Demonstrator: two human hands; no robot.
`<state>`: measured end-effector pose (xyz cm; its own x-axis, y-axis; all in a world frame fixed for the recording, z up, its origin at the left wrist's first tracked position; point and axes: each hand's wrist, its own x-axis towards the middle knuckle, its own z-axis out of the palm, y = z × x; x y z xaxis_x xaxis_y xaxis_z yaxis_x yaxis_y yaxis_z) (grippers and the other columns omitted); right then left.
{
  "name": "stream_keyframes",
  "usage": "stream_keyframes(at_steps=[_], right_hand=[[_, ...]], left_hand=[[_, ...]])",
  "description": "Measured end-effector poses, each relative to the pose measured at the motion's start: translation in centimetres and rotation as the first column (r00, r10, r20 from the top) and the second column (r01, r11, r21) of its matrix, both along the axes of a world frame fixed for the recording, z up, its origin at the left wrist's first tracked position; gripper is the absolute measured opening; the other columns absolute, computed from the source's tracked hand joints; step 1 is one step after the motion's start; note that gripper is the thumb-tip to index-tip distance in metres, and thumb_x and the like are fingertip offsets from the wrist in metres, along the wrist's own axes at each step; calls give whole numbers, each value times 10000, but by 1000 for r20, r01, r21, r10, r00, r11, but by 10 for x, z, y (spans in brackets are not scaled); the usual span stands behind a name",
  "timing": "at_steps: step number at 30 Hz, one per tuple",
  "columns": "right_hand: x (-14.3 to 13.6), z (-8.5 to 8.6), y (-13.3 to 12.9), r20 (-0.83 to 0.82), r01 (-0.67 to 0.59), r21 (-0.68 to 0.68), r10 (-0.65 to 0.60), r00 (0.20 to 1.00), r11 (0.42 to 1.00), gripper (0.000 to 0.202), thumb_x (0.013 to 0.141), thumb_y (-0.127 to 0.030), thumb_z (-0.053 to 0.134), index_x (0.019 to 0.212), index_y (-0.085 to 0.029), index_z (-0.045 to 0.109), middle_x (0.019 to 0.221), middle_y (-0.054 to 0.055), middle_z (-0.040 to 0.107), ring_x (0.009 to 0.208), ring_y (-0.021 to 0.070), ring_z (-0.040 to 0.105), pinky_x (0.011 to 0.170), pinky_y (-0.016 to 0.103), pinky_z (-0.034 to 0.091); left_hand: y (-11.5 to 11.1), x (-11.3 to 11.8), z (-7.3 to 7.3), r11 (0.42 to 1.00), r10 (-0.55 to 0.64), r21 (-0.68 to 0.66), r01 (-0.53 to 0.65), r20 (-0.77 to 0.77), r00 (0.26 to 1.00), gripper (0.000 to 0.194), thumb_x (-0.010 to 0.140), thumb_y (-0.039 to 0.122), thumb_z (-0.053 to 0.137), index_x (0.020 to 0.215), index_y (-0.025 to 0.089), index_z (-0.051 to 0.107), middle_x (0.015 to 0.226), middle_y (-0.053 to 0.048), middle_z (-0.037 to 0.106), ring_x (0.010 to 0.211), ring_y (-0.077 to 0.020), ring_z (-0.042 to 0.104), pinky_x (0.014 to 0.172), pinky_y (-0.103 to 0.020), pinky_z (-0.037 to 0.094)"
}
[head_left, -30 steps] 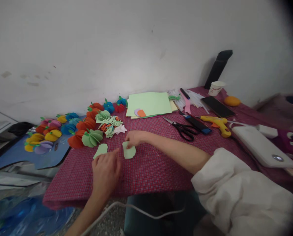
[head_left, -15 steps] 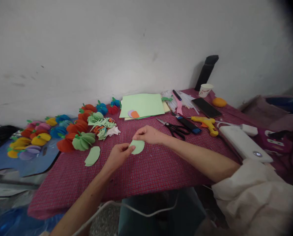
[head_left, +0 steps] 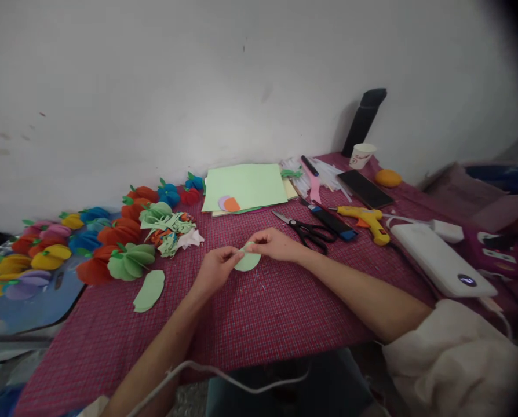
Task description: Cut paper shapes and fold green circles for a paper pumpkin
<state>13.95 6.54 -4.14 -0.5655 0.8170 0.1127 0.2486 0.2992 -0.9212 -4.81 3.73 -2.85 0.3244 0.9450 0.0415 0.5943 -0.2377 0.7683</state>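
Observation:
A light green paper circle [head_left: 248, 263] is held just above the table, its upper edge between both hands. My left hand [head_left: 219, 265] pinches its left side with thumb and fingers. Closed on the upper right edge, my right hand [head_left: 275, 245] almost touches the left fingertips. Whether the circle is one sheet or several is hidden by the fingers. To the left lies a small stack of folded light green paper pieces [head_left: 149, 291]. Nearby are paper scraps [head_left: 172, 233] and a light green paper pumpkin [head_left: 131, 262].
Black-handled scissors [head_left: 306, 229], a box cutter [head_left: 334, 222] and a yellow glue gun [head_left: 367, 220] lie to the right. Beyond them are a phone [head_left: 365, 189] and a white power bank [head_left: 442, 258]. Green paper sheets [head_left: 247, 184] rest at the back. A white cable [head_left: 241, 387] hangs in front.
My right hand has come down toward my left fingers, and the circle's upper edge is now more covered. The view has shifted slightly, moving the left-side objects further left.

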Motion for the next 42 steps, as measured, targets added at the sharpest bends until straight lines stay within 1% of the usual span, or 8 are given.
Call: stream_keyframes(at_steps=[2,5,10,14,20,29,37,42], right_hand=[[4,-4,1,115,-34,66,26,993,997,232,767,-300,541,876,-124,645,754,10,634,684,108,537,626,203,387],[6,-7,2,218,-5,221,-45,975,975,188,781,-254,527,857,-139,656,740,4,632,672,106,534,622,203,372],[5,-10,2,238,-55,331,-27,971,942,190,764,-255,566,901,-162,659,810,23,656,728,123,566,661,213,384],[4,-11,1,209,-49,327,-21,978,944,199,809,-249,511,913,-166,658,835,28,663,761,129,577,691,221,393],[3,-9,-4,186,-7,286,-48,981,958,211,829,-271,479,943,-171,627,826,13,657,727,127,574,641,219,395],[5,-5,-2,304,-103,481,-55,951,871,196,796,-229,527,955,-159,619,895,49,652,841,170,550,785,298,377],[7,-6,-3,286,-104,443,-30,958,890,247,779,-244,558,1008,-159,593,919,55,642,833,161,561,751,270,398],[6,-8,-3,283,-98,426,-29,959,899,234,786,-228,542,1002,-162,603,919,57,647,840,161,567,748,266,398]], left_hand=[[-1,-2,1,991,19,131,-3,-118,993,300,784,405,454,789,180,652,741,-18,658,688,-146,556,654,-251,383],[-3,-5,4,948,45,314,57,-308,950,251,799,364,458,813,208,654,811,-24,665,786,-165,553,766,-303,344],[-5,-5,0,941,4,298,160,-483,876,233,813,347,443,844,222,637,828,-26,654,823,-181,538,794,-340,312],[-6,-4,-5,946,12,291,146,-481,877,240,822,343,429,855,211,628,795,-27,643,792,-177,537,764,-323,322],[-6,-3,-1,962,21,256,94,-413,910,262,827,356,413,794,184,608,738,-25,630,707,-160,534,670,-280,338],[-9,-8,-6,951,36,281,127,-509,860,287,794,419,455,916,194,586,843,-43,621,821,-200,515,726,-325,320],[-9,-6,-8,945,25,301,129,-458,889,326,815,379,434,1047,189,562,921,-56,634,849,-197,524,749,-329,328],[-10,-3,-4,942,31,309,134,-475,880,287,828,366,418,991,200,585,899,-46,639,827,-191,520,727,-323,322]])
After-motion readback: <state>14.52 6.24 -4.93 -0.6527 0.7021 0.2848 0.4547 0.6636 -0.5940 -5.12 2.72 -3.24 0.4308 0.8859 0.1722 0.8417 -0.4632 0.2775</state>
